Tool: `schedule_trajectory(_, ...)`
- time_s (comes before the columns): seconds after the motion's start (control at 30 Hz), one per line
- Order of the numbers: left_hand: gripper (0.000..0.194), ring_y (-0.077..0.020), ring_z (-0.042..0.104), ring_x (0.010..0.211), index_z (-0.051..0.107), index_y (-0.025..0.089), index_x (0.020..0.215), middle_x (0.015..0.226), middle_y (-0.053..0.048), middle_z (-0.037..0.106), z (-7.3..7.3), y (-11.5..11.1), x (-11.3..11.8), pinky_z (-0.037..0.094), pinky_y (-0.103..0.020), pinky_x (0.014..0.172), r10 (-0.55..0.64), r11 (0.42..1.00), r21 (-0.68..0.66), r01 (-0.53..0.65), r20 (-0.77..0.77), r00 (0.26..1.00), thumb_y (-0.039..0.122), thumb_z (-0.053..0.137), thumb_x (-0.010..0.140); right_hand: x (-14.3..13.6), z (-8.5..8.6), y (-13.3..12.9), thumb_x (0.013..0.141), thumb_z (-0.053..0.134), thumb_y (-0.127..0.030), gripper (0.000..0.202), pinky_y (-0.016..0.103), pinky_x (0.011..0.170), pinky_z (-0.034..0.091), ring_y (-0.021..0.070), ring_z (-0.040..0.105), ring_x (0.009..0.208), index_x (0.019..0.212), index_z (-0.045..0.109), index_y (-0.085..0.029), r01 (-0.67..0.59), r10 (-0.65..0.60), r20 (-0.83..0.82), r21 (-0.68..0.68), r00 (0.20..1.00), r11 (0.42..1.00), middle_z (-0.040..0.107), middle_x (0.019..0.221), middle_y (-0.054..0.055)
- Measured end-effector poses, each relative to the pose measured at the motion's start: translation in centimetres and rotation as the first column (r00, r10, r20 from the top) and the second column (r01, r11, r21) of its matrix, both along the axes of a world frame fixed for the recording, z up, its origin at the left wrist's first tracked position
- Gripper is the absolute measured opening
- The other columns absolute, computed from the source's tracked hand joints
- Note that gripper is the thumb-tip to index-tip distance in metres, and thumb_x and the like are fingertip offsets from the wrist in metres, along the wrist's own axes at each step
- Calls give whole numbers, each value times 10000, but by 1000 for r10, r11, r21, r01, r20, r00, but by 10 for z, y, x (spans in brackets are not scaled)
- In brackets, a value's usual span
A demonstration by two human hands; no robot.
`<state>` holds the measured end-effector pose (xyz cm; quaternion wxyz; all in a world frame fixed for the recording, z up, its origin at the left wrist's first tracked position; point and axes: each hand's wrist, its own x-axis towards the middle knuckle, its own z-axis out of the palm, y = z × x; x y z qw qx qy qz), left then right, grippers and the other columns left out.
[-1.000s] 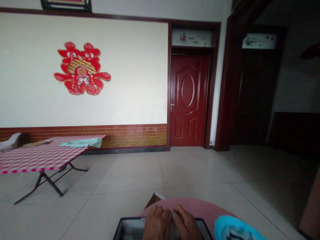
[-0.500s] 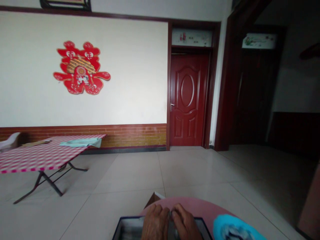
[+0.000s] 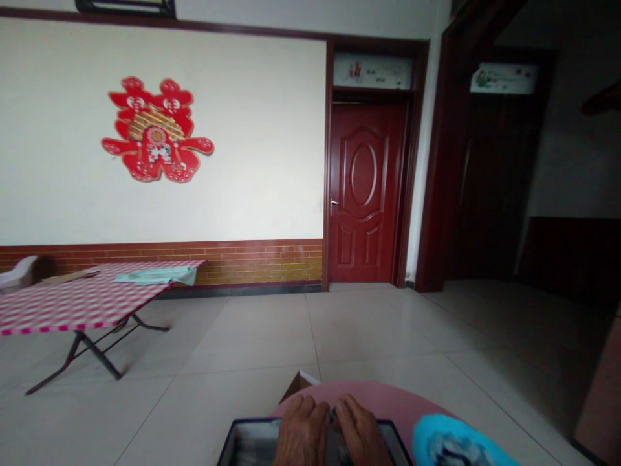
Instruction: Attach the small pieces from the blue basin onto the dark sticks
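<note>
Tray (image 3: 257, 421) with a dark rim is seen against a round pink table (image 3: 373, 390) at the bottom of the view. Its middle is covered by the left hand (image 3: 301, 433) and the right hand (image 3: 359, 432), fingers curled, brought close together. Between their fingertips a small dark bit (image 3: 332, 415) is glimpsed; whether it is pinched by either hand cannot be told. Rightward, a bright blue item (image 3: 436, 426) is placed near the tray.

View tipped very slightly: red wall decoration (image 3: 158, 136) and dark-rimmed tray (image 3: 255, 446) now sit little higher in frame.
</note>
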<state>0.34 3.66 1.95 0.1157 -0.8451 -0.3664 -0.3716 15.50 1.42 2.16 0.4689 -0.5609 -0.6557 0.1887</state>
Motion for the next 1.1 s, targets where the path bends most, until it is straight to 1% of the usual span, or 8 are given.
schedule_trajectory(0.13, 145, -191, 526, 665, 552, 212, 840, 707, -33, 564, 1, -2, 3, 415, -300, 623, 13, 1000, 12, -13, -10, 1000, 138, 450, 769, -6, 0, 3, 867, 322, -457, 382, 243, 648, 438, 168, 583, 680, 752, 601, -222, -24, 24, 45, 5, 999, 1000, 663, 722, 46)
schedule_trajectory(0.3, 173, -193, 523, 669, 546, 201, 855, 718, -34, 570, 5, -10, 5, 417, -318, 652, 0, 999, 45, 1, -15, 1000, 105, 423, 779, -7, -14, 8, 874, 323, -353, 348, 264, 704, 446, 191, 618, 767, 794, 626, -202, 83, -91, 187, 54, 978, 995, 685, 824, 93)
schedule_trajectory(0.43, 188, -199, 525, 715, 551, 185, 887, 747, -51, 566, 5, -14, 4, 422, -333, 683, 8, 1000, 8, -8, -11, 1000, 113, 393, 812, -6, -22, 8, 885, 326, -290, 334, 264, 660, 448, 184, 622, 698, 784, 633, -208, 66, -97, 276, 120, 956, 991, 676, 761, 80)
schedule_trajectory(0.53, 211, -194, 524, 720, 554, 179, 921, 763, -53, 562, 4, -14, 3, 424, -330, 689, 6, 1000, 4, -6, -15, 1000, 115, 377, 826, -3, -25, 6, 877, 351, -309, 301, 279, 684, 448, 197, 615, 762, 857, 633, -205, 52, -115, 318, 199, 941, 979, 673, 824, 89)
schedule_trajectory(0.67, 222, -194, 518, 722, 556, 181, 920, 757, -50, 555, 0, -12, 1, 424, -332, 696, 5, 999, 45, -4, -12, 1000, 122, 359, 841, -5, -20, 5, 896, 311, -301, 336, 257, 624, 422, 166, 587, 669, 756, 598, -194, 32, -92, 323, 187, 942, 982, 640, 712, 58)
schedule_trajectory(0.77, 212, -196, 504, 711, 558, 187, 907, 759, -46, 553, -1, -11, 0, 415, -328, 680, 10, 1000, -5, -11, -48, 999, 119, 368, 843, -9, -11, 4, 915, 269, -280, 381, 237, 577, 384, 136, 554, 585, 689, 563, -193, 25, -64, 310, 129, 949, 991, 599, 616, 21)
schedule_trajectory(0.97, 215, -204, 500, 740, 550, 174, 962, 783, -53, 552, 3, -13, 0, 410, -336, 691, -15, 1000, -26, 14, -23, 1000, 114, 381, 844, -8, -3, -1, 912, 254, -269, 402, 265, 659, 386, 174, 589, 702, 778, 622, -179, 17, -62, 356, 128, 932, 992, 661, 750, 82)
schedule_trajectory(1.1, 203, -196, 499, 722, 560, 185, 903, 765, -46, 551, 7, -14, 1, 404, -323, 681, -4, 998, -63, 1, -42, 999, 104, 388, 834, -8, -1, -3, 910, 258, -290, 400, 255, 628, 364, 160, 564, 656, 722, 595, -185, 17, -40, 314, 75, 948, 997, 644, 698, 59)
